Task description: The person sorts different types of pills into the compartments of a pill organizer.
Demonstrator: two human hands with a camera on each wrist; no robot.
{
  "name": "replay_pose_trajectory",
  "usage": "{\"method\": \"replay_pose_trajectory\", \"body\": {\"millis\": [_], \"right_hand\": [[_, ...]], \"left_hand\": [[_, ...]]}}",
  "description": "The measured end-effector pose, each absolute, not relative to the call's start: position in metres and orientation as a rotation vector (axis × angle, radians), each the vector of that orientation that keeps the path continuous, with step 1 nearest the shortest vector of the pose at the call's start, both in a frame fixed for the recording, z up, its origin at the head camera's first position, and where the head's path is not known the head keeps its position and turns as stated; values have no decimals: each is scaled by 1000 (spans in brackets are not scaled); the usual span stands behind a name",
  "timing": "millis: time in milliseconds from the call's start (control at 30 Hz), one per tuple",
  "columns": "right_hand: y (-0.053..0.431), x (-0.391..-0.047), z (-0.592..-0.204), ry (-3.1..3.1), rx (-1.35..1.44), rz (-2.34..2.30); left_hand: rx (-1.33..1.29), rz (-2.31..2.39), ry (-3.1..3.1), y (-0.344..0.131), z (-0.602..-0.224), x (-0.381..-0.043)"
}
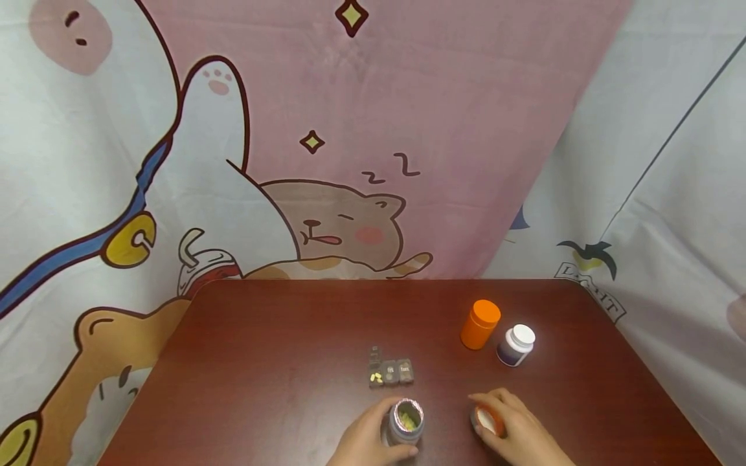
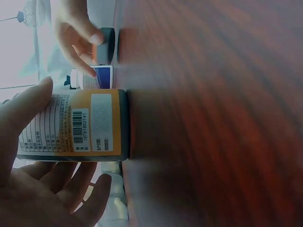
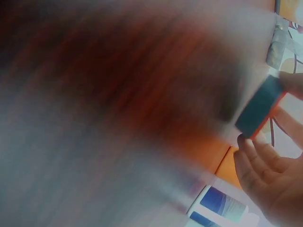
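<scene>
Near the table's front edge, my left hand (image 1: 368, 435) grips an uncapped pill bottle (image 1: 406, 435). Yellow pills show through its foil-edged mouth, and the left wrist view shows its yellow and white barcode label (image 2: 80, 124). To the right, my right hand (image 1: 511, 424) holds a dark bottle cap (image 3: 260, 106) with an orange edge between thumb and fingers, its white inside turned upward. Just beyond the bottle sits a grey pill organizer (image 1: 390, 373). Its front-left compartment holds several yellow pills.
An orange bottle (image 1: 480, 325) and a white bottle (image 1: 516, 345) with a dark blue label stand at the back right of the brown table (image 1: 280, 349). Behind the table hangs a printed cloth (image 1: 466, 97) with cartoon animals.
</scene>
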State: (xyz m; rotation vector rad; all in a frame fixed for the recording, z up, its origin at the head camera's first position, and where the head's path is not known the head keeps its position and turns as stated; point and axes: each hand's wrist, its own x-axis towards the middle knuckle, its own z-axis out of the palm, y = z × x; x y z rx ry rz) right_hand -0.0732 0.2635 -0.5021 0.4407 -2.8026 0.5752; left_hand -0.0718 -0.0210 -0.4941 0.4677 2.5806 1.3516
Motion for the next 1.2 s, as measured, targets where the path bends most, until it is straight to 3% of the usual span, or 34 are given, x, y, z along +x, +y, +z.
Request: {"method": "replay_pose_trajectory", "body": {"millis": [200,367,567,867,1200], "right_hand": [[243,-80,-491,-2901,309,960],[222,-84,-478,-2687,212,1557],[199,-85,-469,-2181,495,2149],[175,-85,-476,-1950,1063,2117],[168,-82,-487,-1938,1173,2224]], "left_hand": [[492,1312,2604,-23,-494,-73],[483,1322,2569,-23,-494,-73],[496,1343,2555,-23,-494,-74],[496,1360,2530,-24,-493,-77],[529,1399,2509,-24,-497,-77]]}}
